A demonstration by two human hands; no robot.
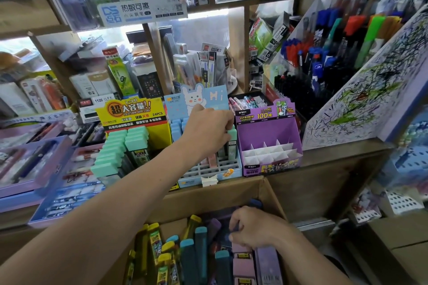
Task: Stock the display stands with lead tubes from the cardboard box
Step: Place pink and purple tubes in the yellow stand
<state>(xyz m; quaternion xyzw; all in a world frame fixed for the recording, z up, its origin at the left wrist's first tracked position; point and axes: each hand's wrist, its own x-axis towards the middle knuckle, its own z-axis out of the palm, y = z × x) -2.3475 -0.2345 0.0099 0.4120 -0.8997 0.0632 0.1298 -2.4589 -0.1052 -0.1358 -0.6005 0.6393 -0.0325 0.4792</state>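
You're facing wooden shelving (236, 53) crammed with boxed stationery, with a white light strip (208, 12) glowing under the upper shelf. On your right, a tilted marker rack (324, 53) is sitting beside a scribbled-over panel (361, 90) on the wooden counter (335, 152).

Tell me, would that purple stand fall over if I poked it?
Probably it would slide or tip easily: the purple stand looks like thin folded card, and its white dividers hold nothing, so it is likely very light. Its tall back panel may make it lean backward when pushed.
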